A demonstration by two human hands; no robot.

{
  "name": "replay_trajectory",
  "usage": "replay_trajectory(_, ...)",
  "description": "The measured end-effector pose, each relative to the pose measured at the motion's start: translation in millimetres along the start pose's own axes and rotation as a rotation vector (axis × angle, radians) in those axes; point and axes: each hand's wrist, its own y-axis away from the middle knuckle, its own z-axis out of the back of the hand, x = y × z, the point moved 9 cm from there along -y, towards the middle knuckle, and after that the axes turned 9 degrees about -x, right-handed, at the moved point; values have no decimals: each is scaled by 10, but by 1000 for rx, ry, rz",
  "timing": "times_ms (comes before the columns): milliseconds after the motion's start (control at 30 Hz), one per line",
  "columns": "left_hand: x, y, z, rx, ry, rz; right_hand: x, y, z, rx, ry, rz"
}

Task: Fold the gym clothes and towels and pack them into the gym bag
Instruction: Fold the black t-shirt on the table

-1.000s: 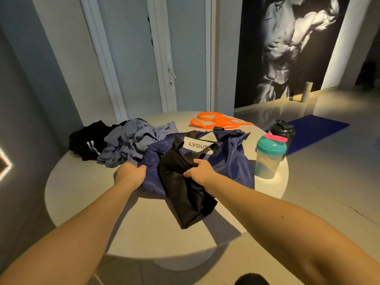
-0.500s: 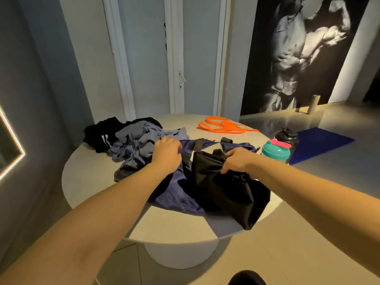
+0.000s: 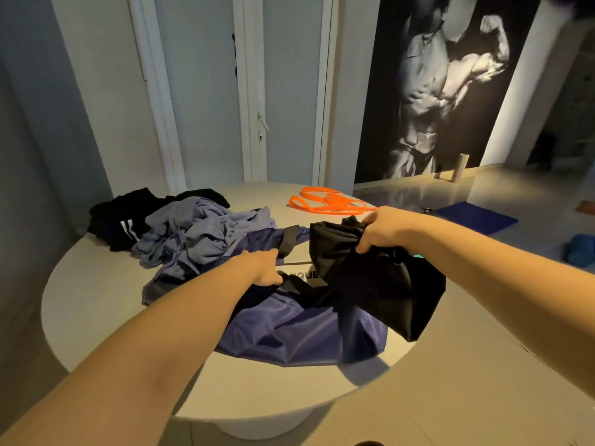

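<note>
A purple gym bag (image 3: 299,329) lies on the round white table (image 3: 96,304). My left hand (image 3: 264,267) grips the bag's edge by its opening, near a black strap. My right hand (image 3: 383,228) is shut on a folded black garment (image 3: 376,278) and holds it over the bag's right side. A crumpled grey-blue cloth pile (image 3: 199,233) lies to the left of the bag. Behind that pile sits a black garment with white stripes (image 3: 122,220).
Orange resistance bands (image 3: 325,202) lie at the table's far side. A teal bottle lid (image 3: 418,255) peeks out behind my right forearm. A blue mat (image 3: 476,217) lies on the floor to the right. A closed door stands behind the table.
My right hand has lifted the black garment up and to the right over the bag. My left hand slid down to the bag's opening. The camera view shifted left.
</note>
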Motion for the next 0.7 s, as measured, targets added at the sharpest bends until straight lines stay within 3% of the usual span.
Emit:
replay_trajectory(100, -47, 130, 27, 58, 2, -12, 122, 48, 57, -8, -56, 2)
replay_trajectory(167, -150, 256, 150, 6, 0, -68, 232, 74, 102, -26, -96, 6)
replay_trajectory(333, -395, 901, 706, -466, -131, -252, 494, 8, 321, -150, -271, 23)
replay_trajectory(500, -530, 1767, 403, -770, -221, -454, 861, -122, 400, -285, -513, 120)
replay_trajectory(633, -518, 2073, -134, -678, -281, -427, 1221, 14, 111, -468, -384, 388)
replay_trajectory(700, -493, 2100, -325, -592, -321, -372, 1226, 80, -273, -456, -324, 486)
